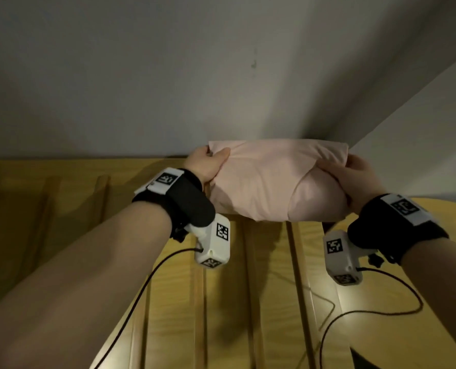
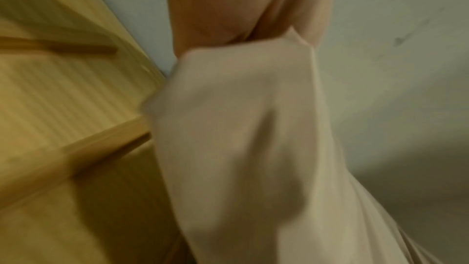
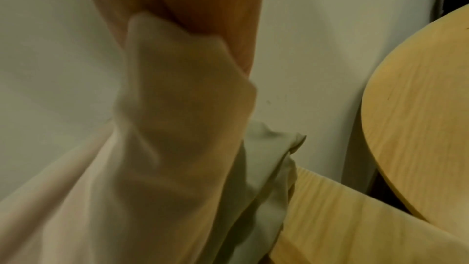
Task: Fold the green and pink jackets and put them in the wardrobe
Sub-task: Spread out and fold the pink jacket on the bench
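The folded pink jacket (image 1: 272, 182) is a puffy bundle held up high, level with the top edge of the light wooden wardrobe (image 1: 93, 198). My left hand (image 1: 208, 163) grips its left end, thumb on top. My right hand (image 1: 354, 177) grips its right end. In the left wrist view the pink jacket (image 2: 243, 148) fills the middle under my left hand (image 2: 228, 7), close to the wardrobe (image 2: 63, 87). In the right wrist view my right hand (image 3: 193, 1) holds the pink jacket (image 3: 164, 148). The green jacket is not in view.
A grey wall or ceiling (image 1: 221, 75) spreads above and behind the bundle. A rounded wooden panel (image 1: 408, 288) stands at the lower right, also seen as a curved panel (image 3: 418, 107). Cables (image 1: 147, 288) hang from both wrist cameras.
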Motion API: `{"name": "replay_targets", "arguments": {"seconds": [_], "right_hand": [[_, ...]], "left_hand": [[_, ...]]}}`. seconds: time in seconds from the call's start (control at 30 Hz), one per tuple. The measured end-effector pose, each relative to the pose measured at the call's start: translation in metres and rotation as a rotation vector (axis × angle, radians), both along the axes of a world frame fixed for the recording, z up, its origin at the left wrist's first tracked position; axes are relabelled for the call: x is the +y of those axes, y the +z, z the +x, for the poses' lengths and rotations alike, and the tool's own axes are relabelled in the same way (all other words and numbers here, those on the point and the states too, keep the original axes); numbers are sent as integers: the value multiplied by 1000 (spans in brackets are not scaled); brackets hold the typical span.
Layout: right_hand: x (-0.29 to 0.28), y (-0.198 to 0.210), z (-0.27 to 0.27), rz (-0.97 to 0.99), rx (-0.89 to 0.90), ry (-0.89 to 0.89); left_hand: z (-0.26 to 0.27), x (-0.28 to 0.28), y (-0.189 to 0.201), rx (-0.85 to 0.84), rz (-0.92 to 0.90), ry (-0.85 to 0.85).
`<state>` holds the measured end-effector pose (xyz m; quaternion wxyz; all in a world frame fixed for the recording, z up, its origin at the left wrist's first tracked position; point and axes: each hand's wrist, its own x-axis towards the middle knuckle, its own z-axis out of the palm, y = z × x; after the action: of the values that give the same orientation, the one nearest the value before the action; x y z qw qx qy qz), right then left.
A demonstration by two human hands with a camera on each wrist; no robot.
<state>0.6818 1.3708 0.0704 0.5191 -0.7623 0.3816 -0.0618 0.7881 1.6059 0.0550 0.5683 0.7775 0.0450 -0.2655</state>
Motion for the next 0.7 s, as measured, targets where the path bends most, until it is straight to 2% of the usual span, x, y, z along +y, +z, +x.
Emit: {"name": "replay_targets", "arguments": {"seconds": [0.07, 0.27, 0.43, 0.57, 0.7], "right_hand": [[-4, -5, 0, -1, -3, -3], [-12, -8, 9, 55, -5, -42], [-8, 0, 5, 147, 23, 7], [14, 12, -4, 198, -29, 144], [62, 1, -5, 283, -49, 322]], "left_hand": [[11, -5, 0, 21, 34, -41], [15, -15, -7, 8, 47, -16], [-2, -4, -9, 139, -37, 7], [-13, 31, 2, 56, -121, 39], [-22, 83, 1, 3, 11, 77]]}}
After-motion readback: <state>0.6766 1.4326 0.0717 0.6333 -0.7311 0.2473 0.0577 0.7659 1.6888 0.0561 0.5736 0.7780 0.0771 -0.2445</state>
